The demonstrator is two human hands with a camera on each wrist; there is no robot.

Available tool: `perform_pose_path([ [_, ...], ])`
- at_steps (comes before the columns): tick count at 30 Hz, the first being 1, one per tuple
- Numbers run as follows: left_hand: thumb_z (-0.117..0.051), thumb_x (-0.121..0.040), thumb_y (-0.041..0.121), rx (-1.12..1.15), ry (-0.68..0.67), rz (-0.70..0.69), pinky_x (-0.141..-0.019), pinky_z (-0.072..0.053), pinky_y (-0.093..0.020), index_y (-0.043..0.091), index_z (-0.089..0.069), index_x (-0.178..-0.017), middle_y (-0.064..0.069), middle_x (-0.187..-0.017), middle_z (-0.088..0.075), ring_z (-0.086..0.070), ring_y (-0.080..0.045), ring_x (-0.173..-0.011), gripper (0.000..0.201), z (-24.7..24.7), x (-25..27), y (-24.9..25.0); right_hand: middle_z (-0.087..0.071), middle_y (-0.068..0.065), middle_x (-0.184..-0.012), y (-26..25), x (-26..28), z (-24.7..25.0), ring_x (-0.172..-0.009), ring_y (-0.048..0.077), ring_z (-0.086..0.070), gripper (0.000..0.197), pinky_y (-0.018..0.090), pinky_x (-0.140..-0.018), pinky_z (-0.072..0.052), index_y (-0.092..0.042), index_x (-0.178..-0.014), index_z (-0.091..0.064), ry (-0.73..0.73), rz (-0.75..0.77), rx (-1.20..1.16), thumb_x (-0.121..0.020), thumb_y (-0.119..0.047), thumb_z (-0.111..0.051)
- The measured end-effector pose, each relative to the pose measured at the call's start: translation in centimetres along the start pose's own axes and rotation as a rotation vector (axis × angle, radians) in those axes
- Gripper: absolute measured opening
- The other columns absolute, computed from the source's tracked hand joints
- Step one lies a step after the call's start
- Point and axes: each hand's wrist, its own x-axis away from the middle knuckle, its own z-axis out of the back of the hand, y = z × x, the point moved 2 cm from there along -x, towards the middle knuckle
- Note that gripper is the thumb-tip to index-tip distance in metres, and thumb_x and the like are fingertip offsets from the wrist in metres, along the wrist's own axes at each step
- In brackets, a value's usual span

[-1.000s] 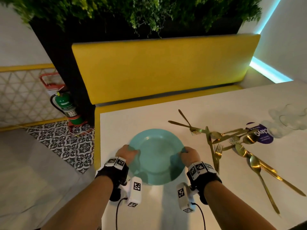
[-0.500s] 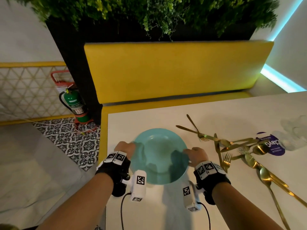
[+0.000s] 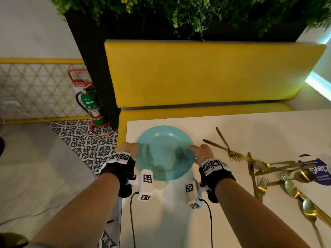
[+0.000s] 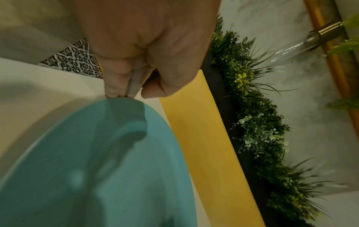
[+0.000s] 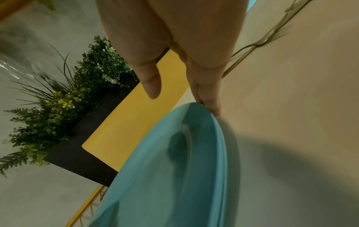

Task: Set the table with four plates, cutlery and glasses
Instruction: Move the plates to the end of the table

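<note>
A teal plate [image 3: 164, 153] lies flat on the white table [image 3: 241, 133], close to its far left corner. My left hand [image 3: 129, 148] is at the plate's left rim. In the left wrist view its fingertips [image 4: 120, 90] touch the edge of the plate [image 4: 97, 169] while the thumb stands just off it. My right hand [image 3: 201, 152] is at the right rim. In the right wrist view its straight fingers [image 5: 209, 104] touch the rim of the plate [image 5: 165, 184] and the thumb hangs free above it. Neither thumb presses on the plate.
Gold forks, knives and spoons [image 3: 259, 165] lie in a loose heap right of the plate, partly over a purple sticker [image 3: 322, 176]. A yellow bench [image 3: 206, 72] runs along the table's far edge. A green fire extinguisher [image 3: 91, 106] stands on the floor, left.
The plate has travelled away from me toward the table's far left corner, with both hands at its sides. My thumbs now stand off the rim.
</note>
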Motion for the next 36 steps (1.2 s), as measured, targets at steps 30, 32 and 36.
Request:
perform_pose_path([
  [30,-0.053,-0.089,0.014,0.04,0.139,-0.09,-0.101,-0.041,-0.037,0.002,-0.046,-0.131,-0.02,-0.132,-0.053,-0.052,-0.034,-0.122,0.045,-0.3,1.2,3.0,-0.043,0.012,-0.141,-4.2,4.3,-0.1,-0.126,0.031,-0.046,0.077,0.047,-0.107,-0.04,-0.014,-0.144,-0.029,0.005,0.064,0.032,-0.08,-0.026,-0.07],
  [32,-0.054,-0.089,0.013,0.099,0.179,-0.156,-0.103,-0.038,-0.034,0.004,-0.045,-0.134,-0.015,-0.133,-0.055,-0.051,-0.032,-0.124,0.046,-1.2,2.7,4.6,-0.052,0.009,-0.118,-4.3,5.7,1.6,-0.096,0.024,-0.056,0.054,0.041,-0.09,-0.049,-0.017,-0.129,-0.04,-0.049,0.044,-0.06,-0.083,-0.019,-0.066],
  [36,-0.049,-0.09,0.009,0.146,0.071,-0.374,-0.101,-0.039,-0.035,0.009,-0.051,-0.126,-0.013,-0.122,-0.062,-0.056,-0.033,-0.115,0.036,-4.7,6.6,7.5,-0.061,0.004,-0.075,-3.6,9.5,7.7,-0.055,0.015,-0.053,0.017,0.024,-0.05,-0.044,-0.018,-0.095,-0.054,-0.03,0.089,-0.102,-0.092,-0.002,-0.052],
])
